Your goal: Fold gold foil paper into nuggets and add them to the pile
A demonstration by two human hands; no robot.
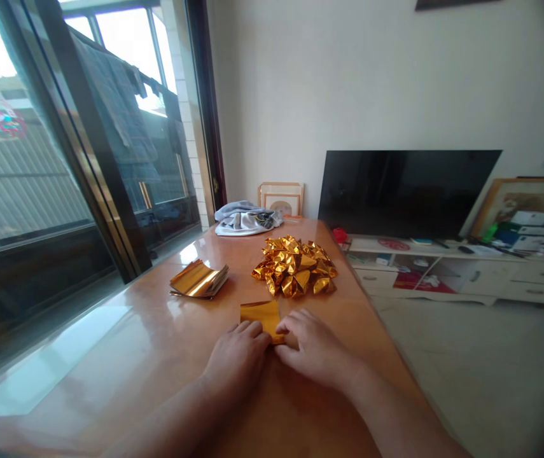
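A sheet of gold foil paper lies on the table in front of me, its near edge curled or folded over. My left hand rests on the sheet's near left part, fingers bent over that edge. At the near right corner, my right hand pinches the edge between thumb and forefinger. Just beyond the sheet sits a heap of folded gold foil pieces. To the left is a stack of flat gold foil sheets, slightly curled.
The glossy wooden table runs away from me. Bundled grey cloth lies at its far end, with picture frames behind. On the right stand a television and a white cabinet. Glass sliding doors are on the left.
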